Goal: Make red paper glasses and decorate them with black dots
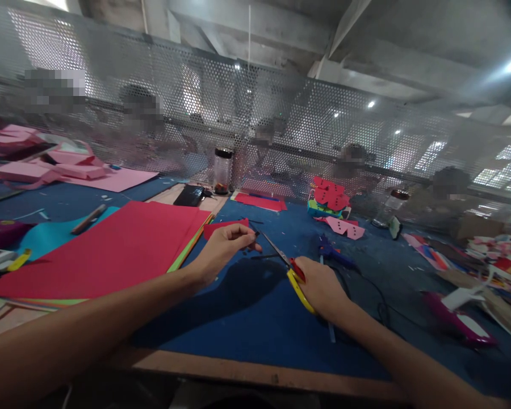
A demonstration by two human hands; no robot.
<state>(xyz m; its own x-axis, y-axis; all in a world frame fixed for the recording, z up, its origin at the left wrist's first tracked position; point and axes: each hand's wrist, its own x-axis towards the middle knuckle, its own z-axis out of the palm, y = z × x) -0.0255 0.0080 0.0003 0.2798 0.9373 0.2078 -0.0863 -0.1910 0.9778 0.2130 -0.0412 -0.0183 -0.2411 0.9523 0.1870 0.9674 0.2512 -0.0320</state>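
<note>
Scissors (298,287) with yellow and red handles are gripped in my right hand (323,287), their blades pointing up and left. The tips come close to my left hand (230,244), whose thumb and fingers pinch a small black piece (256,233), perhaps paper. Whether the blades touch the piece I cannot tell. Just behind my left hand lies a red paper piece (215,228). Small dark scraps (264,257) rest on the blue table surface (238,318) below the blades.
Red sheets (123,244) are stacked at left. A blue glue gun (334,253) with a cable lies right of the scissors. Behind stand a jar (222,173) and red cut-outs (330,196). A purple tool (460,324) is at far right. A perforated metal screen (281,113) borders the back.
</note>
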